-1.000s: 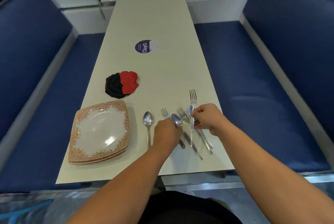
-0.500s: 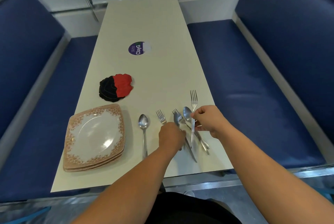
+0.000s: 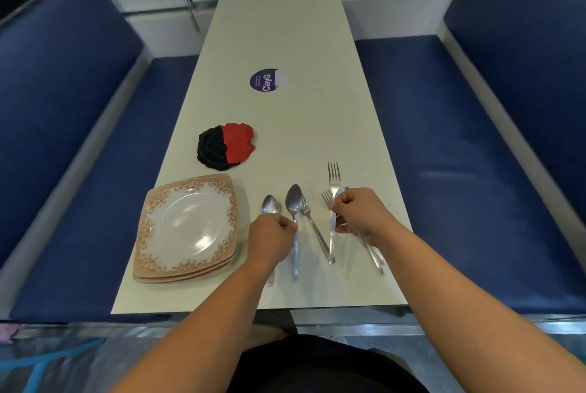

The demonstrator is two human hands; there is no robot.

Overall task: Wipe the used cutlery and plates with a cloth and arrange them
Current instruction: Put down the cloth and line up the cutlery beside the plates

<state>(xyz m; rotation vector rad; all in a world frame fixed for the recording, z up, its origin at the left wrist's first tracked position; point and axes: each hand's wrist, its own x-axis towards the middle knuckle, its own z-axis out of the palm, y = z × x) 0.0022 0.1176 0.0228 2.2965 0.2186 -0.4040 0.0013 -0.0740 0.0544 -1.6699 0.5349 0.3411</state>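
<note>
1. Head view, and both hands are in the cutlery. The left hand [image 3: 272, 234] has its grip closed on the handle of the large spoon [image 3: 294, 199], fingers curled and pinching just below the bowl. It looks like it's being lined up beside the smaller spoon [image 3: 270, 204], which lies just to its left, handle tucked under that hand.
2. The right hand [image 3: 361, 215] has its grip pinched on the long fork [image 3: 333, 177], tines pointing away. My read: it's separating this fork from the tangle. Under that hand sit another fork and a spoon, mostly hidden, their handles poking out near the tabletop's edge.
3. Between the hands a slanted fork [image 3: 312, 227] lies loose, its tines touching the large spoon's bowl.
4. The stack of plates [image 3: 149, 211] sits squared up at the left. The red-and-black cloth [image 3: 225, 146] lies crumpled just beyond it, in no hand, so this looks like arranging, not wiping.
5. The surface is a long, pale tabletop [image 3: 301, 43] with a round purple sticker [image 3: 268, 80] further up.
6. Blue padded bench seats [image 3: 459, 138] flank both sides, booth style, with a white wall beyond.
</note>
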